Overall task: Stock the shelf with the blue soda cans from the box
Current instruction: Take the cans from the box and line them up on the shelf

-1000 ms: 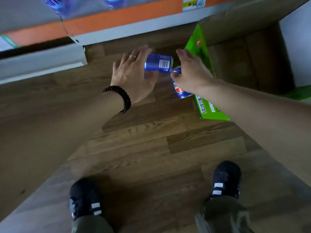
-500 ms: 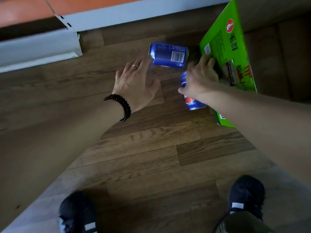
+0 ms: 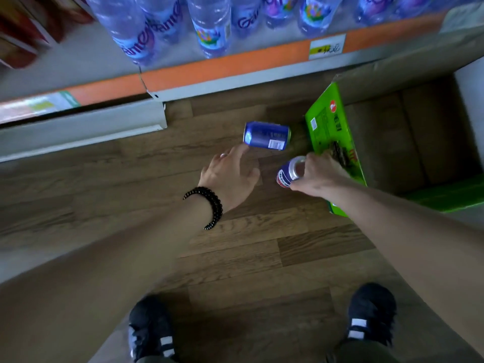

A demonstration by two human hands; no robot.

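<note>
Both arms reach forward and down over the wood floor [image 3: 235, 258]. The left hand [image 3: 230, 176], a bead bracelet [image 3: 209, 206] at its wrist, is spread with fingers straight and holds nothing; its fingertips lie at the near end of a blue can [image 3: 267, 135] that rests on its side on the floor, and whether they touch it is hard to say. The right hand [image 3: 318, 175] curls round a second can [image 3: 289, 171], gripping it near the silver top, tilted, just beside the green flap [image 3: 330, 127] of the box [image 3: 392, 142].

The right fingers hide much of the held can, and the arm covers the flap's lower part. The inside of the box is dark; its contents cannot be made out. The bottles [image 3: 209, 24] on the shelf [image 3: 235, 66] are cut off at the top edge and blurred. Two black shoes [image 3: 150, 328] stand at the bottom.

Compared with half a second ago, the view has tipped up, so the shelf and bottles now show. The lying can is in about the same place by the flap. The held can has turned, so that its top now faces the camera.
</note>
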